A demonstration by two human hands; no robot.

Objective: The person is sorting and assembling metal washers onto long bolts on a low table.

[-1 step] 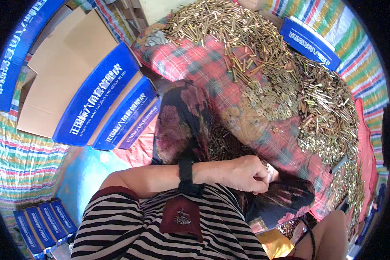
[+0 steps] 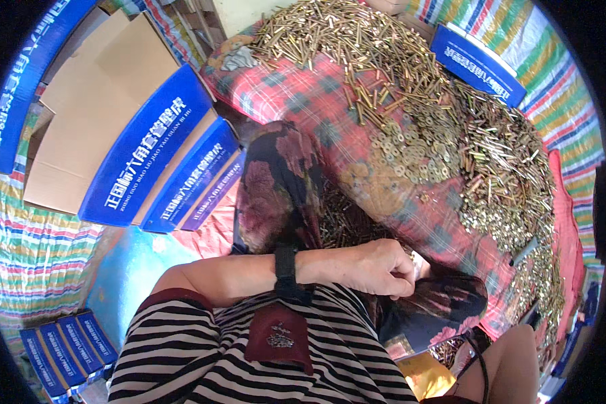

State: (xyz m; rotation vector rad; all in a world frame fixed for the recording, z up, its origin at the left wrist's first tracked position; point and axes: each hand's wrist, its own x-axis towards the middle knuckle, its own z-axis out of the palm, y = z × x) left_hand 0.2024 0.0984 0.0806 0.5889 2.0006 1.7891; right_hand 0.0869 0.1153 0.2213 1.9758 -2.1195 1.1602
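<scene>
My left hand [image 2: 384,266] reaches across my body to the right, over my lap. Its fingers are curled closed, and what they hold, if anything, is hidden. A small pale patch shows just past the knuckles, too little of it to name. A black strap [image 2: 286,273] circles my left wrist. Below the hand lies dark floral cloth [image 2: 444,306] over my right leg. At the lower right my bare right arm [image 2: 508,367] shows, with a dark cord beside it, but I cannot make out the right hand. Between my legs lies a heap of metal fasteners [image 2: 343,219].
A red plaid cloth [image 2: 316,87] bears heaped long bolts [image 2: 357,34], washers [image 2: 411,151] and small shiny nuts [image 2: 495,219]. Blue-and-brown cartons [image 2: 158,145] stand at left, several small boxes [image 2: 67,350] at lower left, a blue box [image 2: 478,64] at far right. Yellow material [image 2: 427,377] lies low.
The whole view has shifted very slightly. My left hand stays closed in the same place over my lap.
</scene>
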